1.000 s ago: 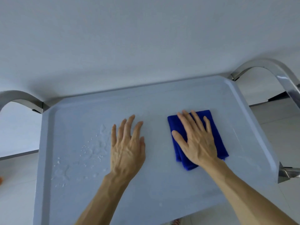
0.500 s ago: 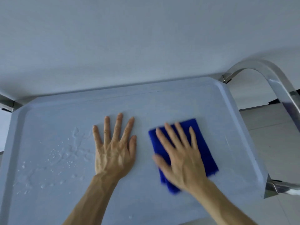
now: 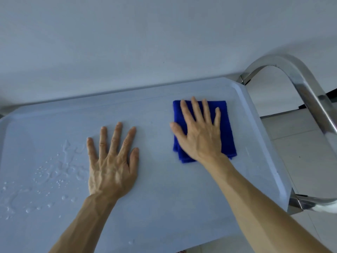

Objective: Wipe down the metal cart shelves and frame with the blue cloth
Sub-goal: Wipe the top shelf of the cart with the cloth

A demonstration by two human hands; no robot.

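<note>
Wet patch: beads and streaks of water (image 3: 49,172) lie on the left part of the pale grey, rimmed top shelf (image 3: 164,207) of the metal cart; this stretch looks not yet wiped.
Left hand: the left hand (image 3: 112,165) lies flat on the shelf just right of the water, fingers straight and spread, holding nothing; by its look it steadies the cart.
Middle of shelf: the surface between the two hands shows no droplets and looks dry or already wiped, though a thin film would be hard to tell.
Blue cloth: the folded, deep blue cloth (image 3: 228,128) lies on the right part of the shelf, near the far rim and the right edge.
Right hand: the right hand (image 3: 199,133) presses flat on the cloth, fingers straight and a little apart, not curled round it.
Frame: the curved, shiny steel tube handle (image 3: 306,88) rises at the right end of the shelf, apart from the cloth.
Progress: early by my judgement; the wet left side, the frame and any lower shelves, which are out of view, are left.
</note>
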